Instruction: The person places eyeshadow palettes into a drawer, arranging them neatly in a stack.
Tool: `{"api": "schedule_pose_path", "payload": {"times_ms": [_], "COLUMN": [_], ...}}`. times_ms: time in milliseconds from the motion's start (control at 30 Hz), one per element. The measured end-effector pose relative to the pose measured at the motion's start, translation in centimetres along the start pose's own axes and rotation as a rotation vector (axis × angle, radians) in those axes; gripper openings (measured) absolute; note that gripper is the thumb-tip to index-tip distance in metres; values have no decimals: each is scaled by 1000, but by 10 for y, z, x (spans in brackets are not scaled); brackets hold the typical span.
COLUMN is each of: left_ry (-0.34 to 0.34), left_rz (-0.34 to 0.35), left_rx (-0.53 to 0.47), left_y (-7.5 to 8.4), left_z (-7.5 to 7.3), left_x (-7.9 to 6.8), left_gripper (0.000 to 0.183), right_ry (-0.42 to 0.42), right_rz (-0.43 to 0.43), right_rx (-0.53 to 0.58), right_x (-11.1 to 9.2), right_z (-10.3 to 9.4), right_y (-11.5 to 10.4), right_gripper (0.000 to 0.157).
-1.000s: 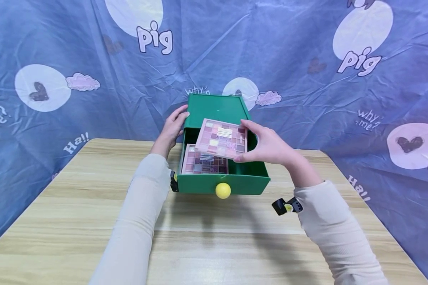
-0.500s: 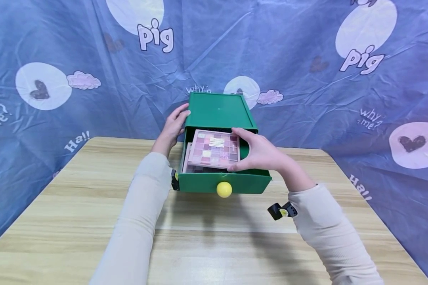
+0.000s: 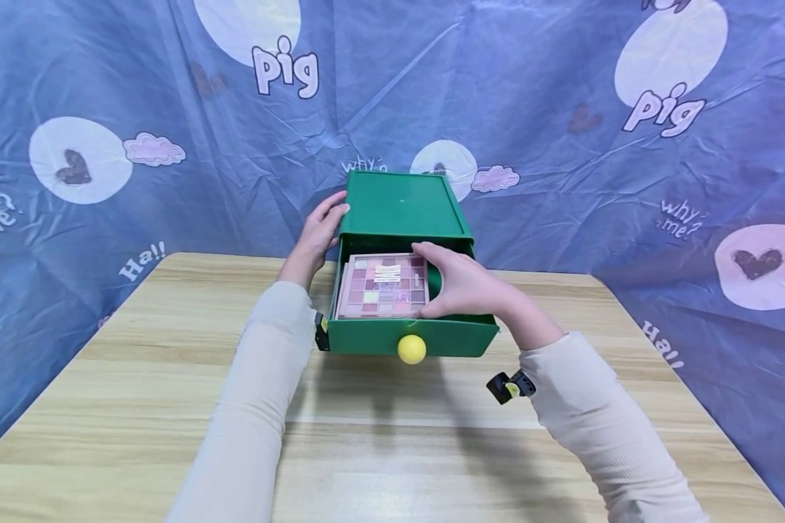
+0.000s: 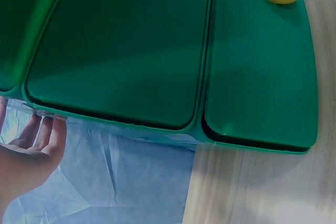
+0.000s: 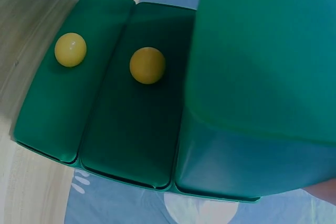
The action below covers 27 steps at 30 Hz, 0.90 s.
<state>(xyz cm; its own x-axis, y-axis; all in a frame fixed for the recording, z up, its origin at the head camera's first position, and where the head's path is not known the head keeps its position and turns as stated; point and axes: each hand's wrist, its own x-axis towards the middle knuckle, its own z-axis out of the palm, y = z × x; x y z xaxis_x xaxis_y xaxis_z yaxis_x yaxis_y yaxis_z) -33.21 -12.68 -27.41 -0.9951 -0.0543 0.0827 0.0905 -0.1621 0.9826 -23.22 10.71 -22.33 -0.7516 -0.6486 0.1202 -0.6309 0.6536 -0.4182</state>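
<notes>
My right hand [image 3: 464, 283] spans the right end of a pink eyeshadow palette [image 3: 386, 287], thumb at its near edge and fingertips at its far edge. This palette lies low in the pulled-out top drawer [image 3: 412, 338] of a green cabinet [image 3: 402, 203], over a second palette [image 3: 340, 290] whose left edge peeks out. My left hand [image 3: 315, 236] rests against the cabinet's left side, fingers extended along its upper edge. In the left wrist view, the left hand's fingers [image 4: 47, 135] touch the side wall. The right wrist view has the hand mostly hidden behind the drawer.
Round yellow knobs [image 3: 411, 349] stick out from the drawer fronts. Two lower drawers stay closed, their knobs [image 5: 70, 50] showing in the right wrist view. The cabinet stands on a wood-grain table [image 3: 392, 450] before a blue printed cloth [image 3: 379, 87].
My right hand has lowered the tilted palette down and leftward into the drawer, over the other palette, where it now lies flatter. The left hand has stayed at the cabinet's side.
</notes>
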Motion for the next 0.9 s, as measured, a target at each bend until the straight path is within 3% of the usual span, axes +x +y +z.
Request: {"api": "schedule_pose_path", "payload": {"times_ms": [900], "left_ry": [4], "left_rz": [-6], "left_rx": [-18], "left_y": [0], "left_z": [-1], "left_x": [1], "left_gripper": [41], "right_ry": [-104], "right_rz": [-8], "right_rx": [-79], "right_x": [5], "right_z": [8], "right_y": [-5], "right_gripper": [91]}}
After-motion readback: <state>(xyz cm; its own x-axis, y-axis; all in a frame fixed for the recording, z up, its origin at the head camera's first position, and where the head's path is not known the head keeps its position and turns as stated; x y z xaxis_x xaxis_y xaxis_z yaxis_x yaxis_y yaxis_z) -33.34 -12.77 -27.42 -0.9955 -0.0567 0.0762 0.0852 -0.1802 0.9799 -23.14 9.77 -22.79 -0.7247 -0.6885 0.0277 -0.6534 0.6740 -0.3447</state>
